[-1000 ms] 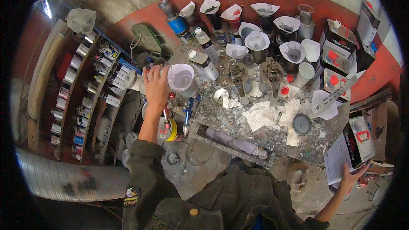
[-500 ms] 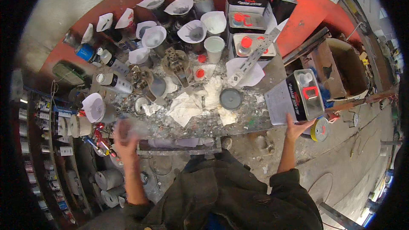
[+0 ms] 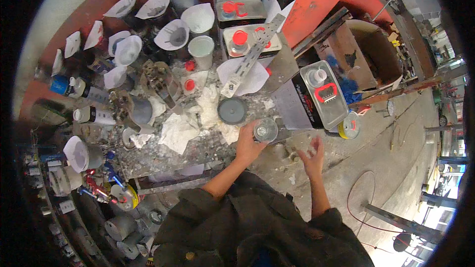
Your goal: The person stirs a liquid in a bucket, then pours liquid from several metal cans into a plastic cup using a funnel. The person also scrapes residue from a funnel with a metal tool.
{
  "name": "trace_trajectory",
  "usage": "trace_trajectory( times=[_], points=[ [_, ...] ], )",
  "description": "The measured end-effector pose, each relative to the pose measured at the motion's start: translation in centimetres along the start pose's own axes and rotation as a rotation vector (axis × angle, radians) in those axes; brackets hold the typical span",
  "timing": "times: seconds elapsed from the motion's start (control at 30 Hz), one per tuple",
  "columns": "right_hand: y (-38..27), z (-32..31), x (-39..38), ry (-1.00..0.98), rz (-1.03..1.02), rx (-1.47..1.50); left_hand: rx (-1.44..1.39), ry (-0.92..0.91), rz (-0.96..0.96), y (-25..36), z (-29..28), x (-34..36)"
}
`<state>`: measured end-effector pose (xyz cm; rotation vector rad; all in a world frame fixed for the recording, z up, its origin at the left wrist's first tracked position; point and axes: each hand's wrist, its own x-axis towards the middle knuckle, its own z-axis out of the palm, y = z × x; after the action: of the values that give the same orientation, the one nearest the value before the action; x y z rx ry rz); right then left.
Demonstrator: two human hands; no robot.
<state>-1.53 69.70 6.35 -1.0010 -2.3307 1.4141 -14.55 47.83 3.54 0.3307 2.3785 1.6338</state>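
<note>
My left hand (image 3: 249, 145) is closed around a clear plastic cup (image 3: 265, 130), held upright over the front edge of the bench. Through its mouth the cup looks empty. Just to its right, a rectangular metal can (image 3: 330, 103) with a white spout and a red handle sits at the bench's right end. Below that can hangs my right hand (image 3: 312, 159), open, fingers apart and touching nothing. A round grey lid or dish (image 3: 232, 111) lies behind my left hand, beside crumpled white cloths (image 3: 180, 131).
A perforated metal strip (image 3: 255, 54) leans across white paper and a can. Several paper-strainer-topped cups (image 3: 173, 35) crowd the back left. Spray guns (image 3: 94, 185) hang at the bench's left side. A cardboard box (image 3: 366, 52) stands beyond the right end.
My left hand has brought the cup from the left side across to the metal can. My right hand has let go of the can and dropped lower. The view has shifted right.
</note>
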Motion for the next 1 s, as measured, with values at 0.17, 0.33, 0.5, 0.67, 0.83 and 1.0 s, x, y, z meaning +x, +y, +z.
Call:
trace_trajectory(
  times=[0.17, 0.33, 0.5, 0.67, 0.83, 1.0],
  points=[
    [0.5, -1.7, -3.6, -0.140, 0.070, 0.068, 0.052, 0.113, -0.042, -0.8, 3.5, 1.4],
    [-0.1, -1.8, -3.2, -0.226, 0.022, 0.018, -0.060, 0.241, -0.147, 2.1, 1.3, -1.0],
    [2.0, -1.0, -1.9, -0.337, 0.031, 0.101, -0.512, 0.369, -0.245, 3.2, -6.5, 1.3],
    [2.0, 1.0, -1.4, -0.457, -0.013, 0.135, -0.556, 0.154, -0.437, 7.4, -11.2, 7.0],
    [-1.2, 2.9, -2.9, -0.377, -0.135, 0.213, -0.670, 0.193, -0.304, 7.6, -11.5, 8.2],
    [-10.5, 4.0, -4.3, -0.142, -0.626, 0.086, -0.695, 0.259, -0.271, 11.6, -15.2, 1.7]
  ],
)
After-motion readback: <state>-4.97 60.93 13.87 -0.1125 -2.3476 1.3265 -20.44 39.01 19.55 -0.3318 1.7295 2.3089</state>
